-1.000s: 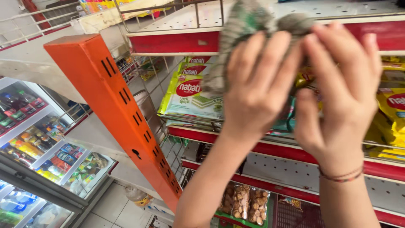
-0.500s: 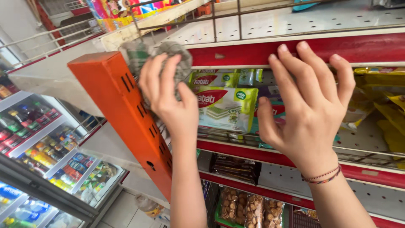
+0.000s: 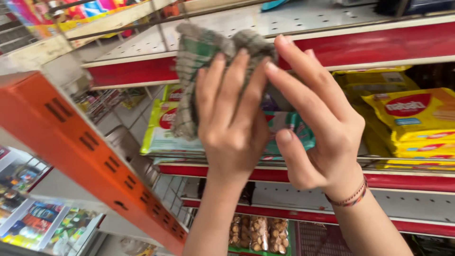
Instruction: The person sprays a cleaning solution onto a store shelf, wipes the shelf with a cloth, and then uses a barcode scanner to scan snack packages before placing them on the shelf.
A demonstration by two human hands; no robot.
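Observation:
My left hand (image 3: 230, 123) is raised in front of a shop shelf and grips a grey-green checked cloth (image 3: 199, 61) that hangs down over its fingers. My right hand (image 3: 317, 128) is beside it, with its fingertips touching the cloth's right edge and a thread bracelet on the wrist. Behind both hands runs the red front edge of the upper shelf (image 3: 379, 42). A green-and-yellow wafer packet (image 3: 159, 132) lies on the shelf below, partly hidden by the cloth and my left hand.
Yellow wafer packets (image 3: 412, 118) are stacked at the right on a red-edged shelf (image 3: 403, 182). An orange upright post (image 3: 85, 147) slants across the left. Bags of nuts (image 3: 258, 232) hang lower down. A drinks cooler (image 3: 33, 218) stands at bottom left.
Both hands have come together again around the cloth. Half a second ago my right hand was spread open apart from it; its fingers now touch the cloth.

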